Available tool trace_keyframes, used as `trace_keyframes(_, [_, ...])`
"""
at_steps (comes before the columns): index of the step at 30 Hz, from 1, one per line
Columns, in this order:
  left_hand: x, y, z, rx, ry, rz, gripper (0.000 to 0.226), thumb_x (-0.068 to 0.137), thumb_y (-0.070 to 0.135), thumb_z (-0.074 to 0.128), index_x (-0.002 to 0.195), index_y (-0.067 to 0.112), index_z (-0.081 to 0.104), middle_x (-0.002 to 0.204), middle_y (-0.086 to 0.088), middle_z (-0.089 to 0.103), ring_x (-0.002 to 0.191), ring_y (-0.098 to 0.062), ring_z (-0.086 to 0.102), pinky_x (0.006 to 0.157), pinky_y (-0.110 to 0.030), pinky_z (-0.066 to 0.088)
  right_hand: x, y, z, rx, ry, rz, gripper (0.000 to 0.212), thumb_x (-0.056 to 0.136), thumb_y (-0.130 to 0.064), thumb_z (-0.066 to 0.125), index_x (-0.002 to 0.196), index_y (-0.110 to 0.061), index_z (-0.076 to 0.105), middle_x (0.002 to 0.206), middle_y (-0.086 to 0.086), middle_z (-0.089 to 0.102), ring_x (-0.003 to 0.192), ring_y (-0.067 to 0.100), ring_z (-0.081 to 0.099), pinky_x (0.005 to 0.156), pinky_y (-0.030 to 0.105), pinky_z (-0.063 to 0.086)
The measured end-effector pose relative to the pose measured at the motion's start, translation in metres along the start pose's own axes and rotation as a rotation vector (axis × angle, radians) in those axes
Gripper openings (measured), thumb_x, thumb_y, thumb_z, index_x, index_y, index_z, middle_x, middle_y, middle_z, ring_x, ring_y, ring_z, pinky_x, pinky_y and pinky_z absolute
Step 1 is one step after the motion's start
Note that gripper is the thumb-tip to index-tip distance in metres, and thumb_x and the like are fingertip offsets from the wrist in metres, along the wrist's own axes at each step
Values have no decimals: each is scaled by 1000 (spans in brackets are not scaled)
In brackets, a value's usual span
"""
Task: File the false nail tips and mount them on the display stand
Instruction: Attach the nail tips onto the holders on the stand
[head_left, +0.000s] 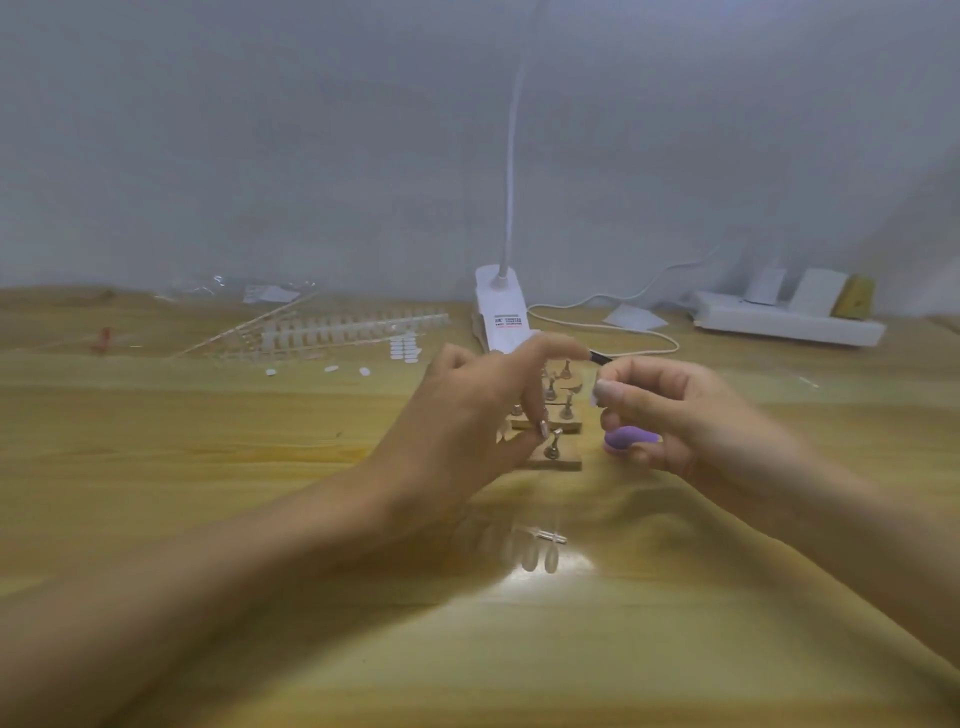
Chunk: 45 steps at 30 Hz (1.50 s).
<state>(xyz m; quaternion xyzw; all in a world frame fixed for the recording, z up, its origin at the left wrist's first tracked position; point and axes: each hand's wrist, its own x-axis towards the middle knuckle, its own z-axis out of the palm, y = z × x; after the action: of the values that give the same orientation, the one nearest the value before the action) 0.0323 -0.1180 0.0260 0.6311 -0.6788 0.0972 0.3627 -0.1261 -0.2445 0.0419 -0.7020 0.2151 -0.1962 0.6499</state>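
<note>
Wooden display stand (553, 460), pegs seemingly bare, sits under our hands. The left hand (467, 415) curls, forefinger meeting a dark tool (600, 357), grip unclear. The right hand (670, 410) curls round a purple lump (631, 438). Loose nail tips (537, 553) wait nearer us, and we judge mounting barely begun. Lamp clip (501, 317) label: unreadable.

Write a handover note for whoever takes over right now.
Left hand: above the display stand, index out; grip unclear.
Right hand: grip on a purple tool.
Dark tip between the hands; which hand holds it is unclear.
Small strip of nail tips lies on the table nearer than the stand; racks of nail tips far left.
Blur hides whether any metal holder carries a tip.
Left: file and mount the tips.
</note>
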Motion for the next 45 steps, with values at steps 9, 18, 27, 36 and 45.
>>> trace_keyframes(9, [-6,9,-11,-422,200,-124,62,79,10,81,130,22,48,77,8,70,81,-4,65,73,-6,36,-17,8,43,491,10,39,32,65,-34,74,93,-19,69,99,-2,72,93,7,67,71,19,52])
trace_keyframes(18, [-6,11,-12,-409,174,-164,59,78,8,79,125,28,51,73,10,66,69,1,57,66,-10,36,-21,11,53,477,22,-2,20,75,-29,70,90,-16,68,98,1,73,91,5,68,67,17,56])
trace_keyframes(27, [-4,10,-16,-372,155,-151,56,76,1,78,122,22,53,70,10,66,64,5,54,62,-4,37,-20,9,49,421,-9,-46,22,79,-26,70,93,-10,64,100,3,73,97,10,70,68,21,57])
trace_keyframes(36, [-3,12,-17,-309,144,-107,52,76,4,78,121,17,55,67,14,61,65,13,52,70,-1,34,-18,11,50,401,4,-57,14,82,-23,69,89,-12,66,101,6,73,96,12,71,66,21,57])
trace_keyframes(45, [-3,13,-17,-281,143,-89,53,75,0,77,120,16,55,66,15,59,64,15,51,71,1,33,-18,11,51,354,33,-77,12,82,-22,68,86,-12,65,97,5,72,94,13,71,67,22,57])
